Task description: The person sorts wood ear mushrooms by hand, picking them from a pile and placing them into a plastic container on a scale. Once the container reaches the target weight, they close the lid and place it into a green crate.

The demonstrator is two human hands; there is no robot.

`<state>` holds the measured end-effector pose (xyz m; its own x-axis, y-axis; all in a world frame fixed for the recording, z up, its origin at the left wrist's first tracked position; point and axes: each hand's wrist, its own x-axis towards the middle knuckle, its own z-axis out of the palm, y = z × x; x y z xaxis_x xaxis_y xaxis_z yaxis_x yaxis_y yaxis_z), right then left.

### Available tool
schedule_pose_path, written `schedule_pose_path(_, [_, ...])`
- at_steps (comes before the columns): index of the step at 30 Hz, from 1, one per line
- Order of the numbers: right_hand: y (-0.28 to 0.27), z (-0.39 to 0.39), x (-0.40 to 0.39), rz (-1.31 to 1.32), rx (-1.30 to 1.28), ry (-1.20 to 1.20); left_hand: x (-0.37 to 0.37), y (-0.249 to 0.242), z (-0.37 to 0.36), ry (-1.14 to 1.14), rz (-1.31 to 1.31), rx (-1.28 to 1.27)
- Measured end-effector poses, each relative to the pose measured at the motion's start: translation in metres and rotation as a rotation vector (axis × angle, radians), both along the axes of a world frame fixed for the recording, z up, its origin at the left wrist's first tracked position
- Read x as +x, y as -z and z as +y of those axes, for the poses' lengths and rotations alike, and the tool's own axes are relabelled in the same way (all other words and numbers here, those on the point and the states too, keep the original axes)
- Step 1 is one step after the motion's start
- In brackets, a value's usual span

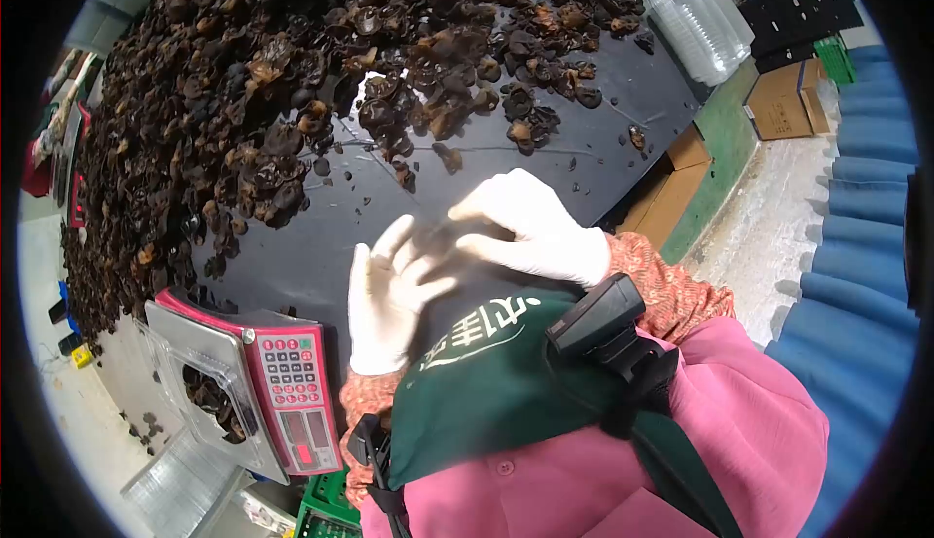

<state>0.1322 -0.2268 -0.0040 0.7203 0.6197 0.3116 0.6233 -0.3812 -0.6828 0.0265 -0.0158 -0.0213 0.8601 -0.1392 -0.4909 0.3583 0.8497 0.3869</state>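
Observation:
Both my hands wear white gloves and meet over the dark table, in front of the green apron. A dark brown wood ear mushroom (438,244), smeared by motion, is between their fingertips. My left hand (382,300) has its palm turned up and its fingers curled toward the piece. From the other side my right hand (535,227) reaches in, thumb and forefinger curved at the piece's edge. Blur hides the exact contact. Beyond the hands, a large heap of wood ear mushrooms (263,81) covers much of the dark table (292,256).
A red scale (292,382) stands at left, bearing a clear plastic box (185,343) with mushrooms inside. Stacked clear trays (702,32) lie at the table's far right corner. A cardboard box (786,100) is on the floor near a blue curtain (866,246). A green crate (326,509) sits below the scale.

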Motion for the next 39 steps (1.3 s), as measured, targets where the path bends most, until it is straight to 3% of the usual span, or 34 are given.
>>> schedule_pose_path(3, [0.021, 0.01, 0.011, -0.032, -0.069, 0.188, -0.009, 0.016, -0.007, 0.057, 0.091, -0.07])
schedule_pose_path(5, [0.031, 0.022, 0.027, -0.171, -0.239, 0.286, -0.016, 0.024, -0.005, 0.105, 0.072, 0.023])
schedule_pose_path(8, [0.05, 0.033, 0.036, -0.195, -0.31, 0.208, -0.018, 0.022, 0.0, 0.162, 0.094, 0.089])
schedule_pose_path(10, [0.033, 0.033, 0.019, -0.041, -0.148, 0.082, -0.011, 0.006, -0.005, 0.177, 0.125, 0.019])
schedule_pose_path(13, [-0.001, 0.023, -0.007, 0.229, -0.115, -0.243, -0.003, -0.01, -0.026, -0.046, 0.271, -0.028])
schedule_pose_path(14, [0.002, 0.015, -0.009, 0.207, -0.123, -0.237, -0.006, 0.002, -0.018, 0.068, 0.155, -0.053])
schedule_pose_path(17, [0.012, -0.019, 0.017, -0.01, -0.141, 0.242, -0.016, 0.023, -0.006, 0.14, 0.141, -0.033])
schedule_pose_path(19, [0.005, -0.038, 0.037, -0.212, -0.297, 0.419, -0.014, 0.02, -0.008, 0.142, 0.171, -0.027])
schedule_pose_path(22, [0.019, -0.06, 0.04, -0.288, -0.41, 0.316, -0.014, 0.019, -0.011, 0.154, 0.158, 0.004])
schedule_pose_path(26, [0.021, -0.059, 0.024, -0.267, -0.15, 0.381, -0.015, 0.018, -0.016, 0.129, 0.142, 0.014])
schedule_pose_path(30, [0.018, -0.053, 0.007, 0.832, 0.412, 0.424, -0.013, 0.017, -0.017, 0.154, 0.1, 0.07])
schedule_pose_path(31, [0.02, -0.054, 0.008, 0.962, 0.521, 0.402, -0.013, 0.018, -0.017, 0.167, 0.091, 0.075])
schedule_pose_path(34, [0.032, -0.059, 0.008, 1.313, 0.838, 0.312, -0.01, 0.014, -0.02, 0.205, 0.067, 0.088])
schedule_pose_path(37, [0.039, -0.058, 0.008, 1.452, 1.064, 0.194, -0.008, 0.008, -0.023, 0.184, 0.083, 0.128])
schedule_pose_path(38, [0.038, -0.057, 0.007, 1.462, 1.068, 0.172, -0.011, 0.017, -0.019, 0.229, 0.059, 0.165])
schedule_pose_path(39, [0.033, -0.052, 0.005, 1.398, 0.912, 0.167, -0.01, 0.013, -0.021, 0.223, 0.068, 0.12])
